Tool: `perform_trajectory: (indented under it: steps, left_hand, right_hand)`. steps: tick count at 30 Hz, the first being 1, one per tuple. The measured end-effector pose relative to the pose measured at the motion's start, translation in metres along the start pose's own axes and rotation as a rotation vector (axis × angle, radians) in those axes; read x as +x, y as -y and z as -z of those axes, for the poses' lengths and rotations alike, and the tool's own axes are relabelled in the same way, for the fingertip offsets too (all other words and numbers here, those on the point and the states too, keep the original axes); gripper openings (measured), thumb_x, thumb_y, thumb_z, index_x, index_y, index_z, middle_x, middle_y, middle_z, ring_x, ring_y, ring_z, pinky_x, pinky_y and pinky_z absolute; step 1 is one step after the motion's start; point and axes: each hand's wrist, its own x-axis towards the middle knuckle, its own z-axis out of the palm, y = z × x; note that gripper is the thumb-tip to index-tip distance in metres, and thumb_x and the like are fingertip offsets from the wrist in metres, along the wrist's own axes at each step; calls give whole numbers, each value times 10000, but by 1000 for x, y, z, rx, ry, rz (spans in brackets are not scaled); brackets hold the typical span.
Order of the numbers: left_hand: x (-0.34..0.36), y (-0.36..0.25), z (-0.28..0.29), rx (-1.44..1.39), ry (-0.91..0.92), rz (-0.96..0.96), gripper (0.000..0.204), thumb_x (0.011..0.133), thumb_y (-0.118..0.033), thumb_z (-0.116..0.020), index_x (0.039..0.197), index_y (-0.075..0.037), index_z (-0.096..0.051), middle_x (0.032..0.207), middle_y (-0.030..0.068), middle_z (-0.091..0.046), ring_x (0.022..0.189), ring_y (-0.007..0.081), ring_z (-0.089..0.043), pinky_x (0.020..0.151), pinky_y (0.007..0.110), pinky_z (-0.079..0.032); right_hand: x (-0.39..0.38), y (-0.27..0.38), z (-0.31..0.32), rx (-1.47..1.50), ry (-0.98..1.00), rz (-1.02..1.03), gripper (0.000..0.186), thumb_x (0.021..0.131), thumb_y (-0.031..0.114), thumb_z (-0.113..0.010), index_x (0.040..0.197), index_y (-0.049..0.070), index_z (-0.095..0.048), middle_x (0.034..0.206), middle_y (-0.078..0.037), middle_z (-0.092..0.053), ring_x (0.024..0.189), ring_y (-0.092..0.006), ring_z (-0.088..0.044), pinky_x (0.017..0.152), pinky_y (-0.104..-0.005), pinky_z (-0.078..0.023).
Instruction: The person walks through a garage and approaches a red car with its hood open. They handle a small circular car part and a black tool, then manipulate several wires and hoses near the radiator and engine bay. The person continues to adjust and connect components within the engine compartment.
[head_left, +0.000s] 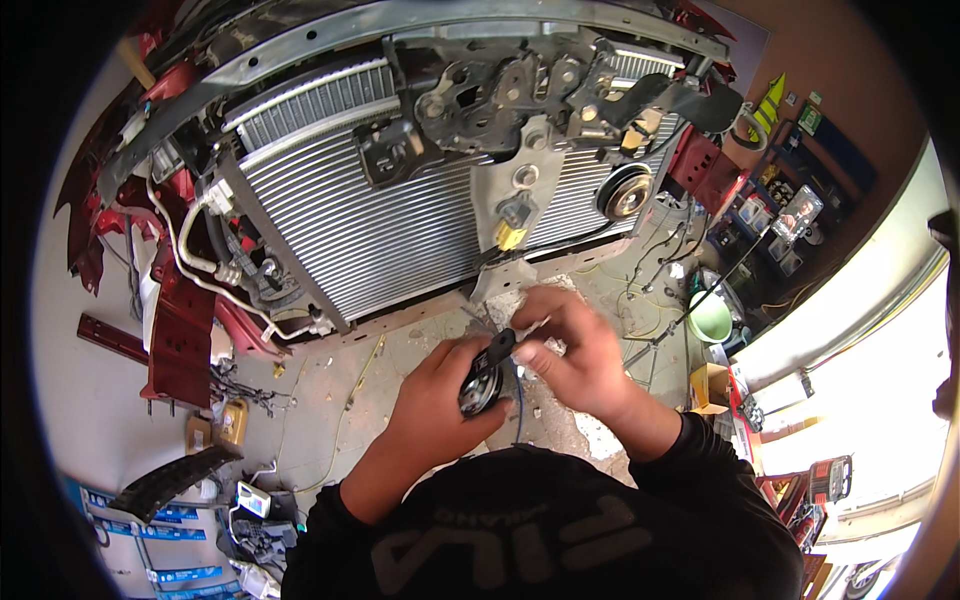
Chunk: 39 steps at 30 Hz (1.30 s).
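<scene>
My left hand (435,400) grips a round black horn-like part (478,392) with a metallic middle, held low in front of the car's radiator (370,230). My right hand (575,360) is closed at the black upper end (501,343) of that part, thumb against it, with a thin pale piece at the fingertips that I cannot make out. A blue cable (518,420) hangs below. A similar round part (625,195) is mounted at the radiator's right, and a yellow connector (510,235) sits on the central bracket (515,170).
The opened car front has a metal crossbeam (460,30) and red body panels (175,340). Cables lie on the littered floor (310,420). A phone on a stand (798,215), green bucket (710,315), cardboard box (708,390), shelves (830,160) and loose black trim (170,485) surround me.
</scene>
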Motion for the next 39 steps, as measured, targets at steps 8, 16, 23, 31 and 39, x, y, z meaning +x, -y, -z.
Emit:
perform_trajectory:
  steps: [8, 16, 23, 31, 39]
  left_hand:
    - [-25, 17, -14, -187, 38, 154, 712, 824, -275, -904, 1376, 48, -591, 1166, 207, -687, 1052, 354, -716, 921, 423, -576]
    - [-37, 20, -11, -182, 16, 119, 700, 824, -260, -911, 1380, 21, -593, 1173, 197, -688, 1029, 328, -709, 911, 416, -570]
    - [-43, 22, -9, -267, -2, 143, 654, 833, -240, -900, 1356, 21, -607, 1084, 161, -696, 948, 281, -705, 878, 398, -568]
    - [-37, 17, -9, -361, 30, 159, 615, 850, -224, -887, 1340, 22, -610, 1068, 137, -687, 949, 226, -690, 877, 376, -557]
    - [-37, 12, -10, -656, 58, 286, 684, 950, -127, -790, 1537, 17, -470, 1348, 121, -675, 1089, 156, -651, 982, 340, -526]
  right_hand:
    - [94, -15, 58, -798, -686, 63, 967, 792, 370, -960, 1460, -124, -467, 1313, -278, -571, 1181, -409, -638, 992, -483, -553]
    - [93, -8, 72, -527, -563, -35, 693, 813, 330, -904, 1278, -103, -627, 1026, -154, -733, 888, -271, -708, 841, -384, -569]
    - [65, -4, 101, 615, -91, -50, 895, 833, 574, -736, 1452, -48, -559, 1146, -141, -660, 1025, -277, -674, 729, -342, -570]
    - [32, -20, 83, 1079, 254, -177, 1039, 804, 684, -710, 1500, -73, -561, 1024, -186, -654, 852, -323, -619, 594, -360, -468]
    - [3, -29, 49, 1200, 370, -303, 1067, 816, 739, -640, 1502, -74, -556, 960, -187, -650, 754, -319, -606, 592, -377, -480]
